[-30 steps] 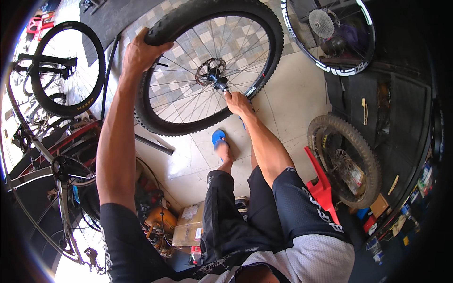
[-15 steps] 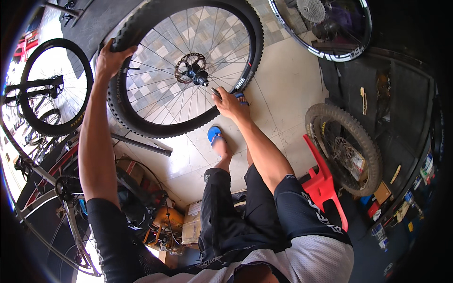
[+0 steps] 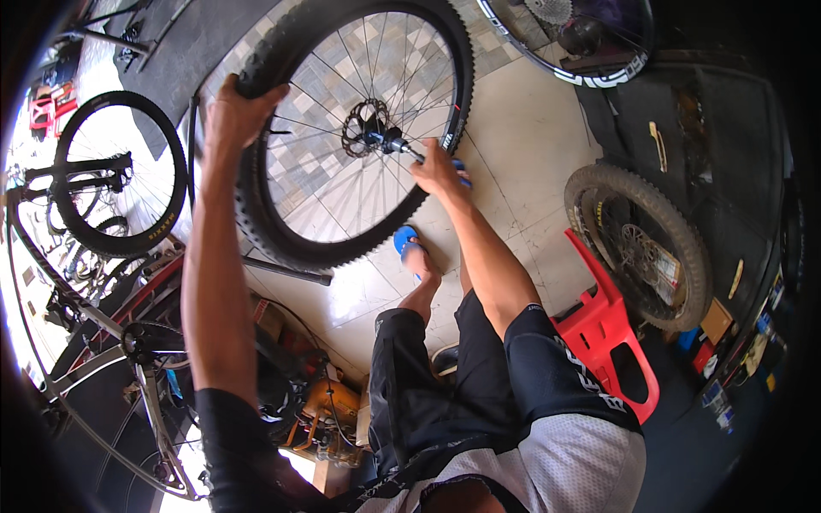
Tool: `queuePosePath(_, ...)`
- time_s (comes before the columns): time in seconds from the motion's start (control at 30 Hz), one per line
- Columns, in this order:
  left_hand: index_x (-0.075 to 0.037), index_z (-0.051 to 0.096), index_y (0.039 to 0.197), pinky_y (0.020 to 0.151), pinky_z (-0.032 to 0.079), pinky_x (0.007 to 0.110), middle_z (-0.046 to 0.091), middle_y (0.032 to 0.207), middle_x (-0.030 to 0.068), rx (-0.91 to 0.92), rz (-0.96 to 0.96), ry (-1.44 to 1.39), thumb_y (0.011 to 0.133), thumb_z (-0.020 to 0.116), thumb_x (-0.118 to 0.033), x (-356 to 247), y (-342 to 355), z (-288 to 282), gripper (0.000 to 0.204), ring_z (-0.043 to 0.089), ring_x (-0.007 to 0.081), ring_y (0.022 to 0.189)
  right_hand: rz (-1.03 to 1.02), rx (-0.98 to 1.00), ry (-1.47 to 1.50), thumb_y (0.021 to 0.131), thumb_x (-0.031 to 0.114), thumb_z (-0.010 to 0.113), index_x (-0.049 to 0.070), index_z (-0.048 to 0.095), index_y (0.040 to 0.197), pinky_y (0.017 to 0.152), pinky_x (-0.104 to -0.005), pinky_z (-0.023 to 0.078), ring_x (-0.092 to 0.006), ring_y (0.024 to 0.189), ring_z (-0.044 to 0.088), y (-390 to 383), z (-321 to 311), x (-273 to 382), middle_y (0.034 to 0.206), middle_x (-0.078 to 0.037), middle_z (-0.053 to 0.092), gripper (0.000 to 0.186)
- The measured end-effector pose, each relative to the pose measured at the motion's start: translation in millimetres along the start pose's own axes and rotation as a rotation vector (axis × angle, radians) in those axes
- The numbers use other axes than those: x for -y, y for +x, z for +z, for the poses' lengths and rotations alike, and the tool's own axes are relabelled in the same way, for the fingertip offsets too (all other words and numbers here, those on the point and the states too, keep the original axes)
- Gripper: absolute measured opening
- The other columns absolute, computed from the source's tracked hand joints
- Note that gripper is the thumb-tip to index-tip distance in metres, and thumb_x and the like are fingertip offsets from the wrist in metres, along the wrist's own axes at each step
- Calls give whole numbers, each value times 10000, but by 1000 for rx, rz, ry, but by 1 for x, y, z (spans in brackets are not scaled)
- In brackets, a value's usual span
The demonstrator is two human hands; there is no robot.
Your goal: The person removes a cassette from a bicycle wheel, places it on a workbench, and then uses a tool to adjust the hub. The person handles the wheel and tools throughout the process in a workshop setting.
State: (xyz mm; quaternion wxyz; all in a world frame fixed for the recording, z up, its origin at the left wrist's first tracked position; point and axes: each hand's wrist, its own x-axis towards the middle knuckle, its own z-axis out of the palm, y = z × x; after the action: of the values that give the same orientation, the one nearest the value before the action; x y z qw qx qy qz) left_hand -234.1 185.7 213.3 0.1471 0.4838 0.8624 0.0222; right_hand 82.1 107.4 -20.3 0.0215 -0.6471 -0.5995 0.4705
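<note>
A bicycle wheel with a knobby black tyre [image 3: 325,255] stands tilted in front of me at the top of the view. My left hand [image 3: 243,118] is closed around the tyre at its upper left. In the middle sit the dark hub [image 3: 382,140] and a disc brake rotor [image 3: 357,128]. Between the fingers of my right hand [image 3: 439,173] is a slim dark rod [image 3: 415,154]. Its tip meets the near end of the hub; whether it sits inside cannot be made out. The rod's other end is hidden by the hand.
Another wheel with a cassette [image 3: 547,8] lies at the upper right. A dusty wheel [image 3: 637,248] leans near a red plastic chair [image 3: 603,333] on my right. Bicycle frame parts [image 3: 150,342] and an orange machine [image 3: 332,406] crowd the left. A tiled floor [image 3: 505,162] lies below.
My right hand has brought the rod up to the hub's end, where there was a gap before. My left hand keeps its hold on the tyre. The whole view has shifted slightly.
</note>
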Motion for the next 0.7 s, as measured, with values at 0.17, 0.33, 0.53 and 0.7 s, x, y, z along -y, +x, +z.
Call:
queuePosePath(0.17, 167, 567, 1294, 1012, 529, 496, 666, 1225, 391, 144, -272, 4, 770, 782, -665, -28, -64, -13, 1007, 671, 475, 1182, -229, -261, 237, 871, 136, 764, 60, 633, 1095, 870, -425, 550, -317, 978, 706, 4, -43, -45, 1049, -144, 711, 270)
queuePosePath(0.33, 175, 399, 1430, 1094, 454, 497, 594, 1331, 415, 112, -498, -27, 818, 719, -719, 8, -161, 10, 1129, 583, 514, 1289, -253, -69, 424, 938, 172, 731, 112, 632, 1213, 824, -477, 566, -386, 947, 736, 2, -66, -63, 969, -192, 752, 299)
queuePosePath(0.53, 114, 421, 1448, 1061, 455, 443, 581, 1354, 325, 53, -625, -344, 903, 739, -618, 57, -279, 60, 966, 585, 396, 1248, -229, 169, 219, 967, 246, 722, 70, 565, 1245, 832, -512, 557, -444, 954, 720, -3, -71, -55, 1002, -243, 745, 365)
queuePosePath(0.7, 102, 382, 1500, 1085, 438, 436, 569, 1377, 271, 88, -807, -542, 921, 777, -490, 105, -311, 90, 917, 550, 387, 1282, -363, 222, 157, 898, 361, 789, 34, 692, 1095, 827, -496, 559, -406, 922, 726, -5, -59, -34, 948, -210, 753, 394)
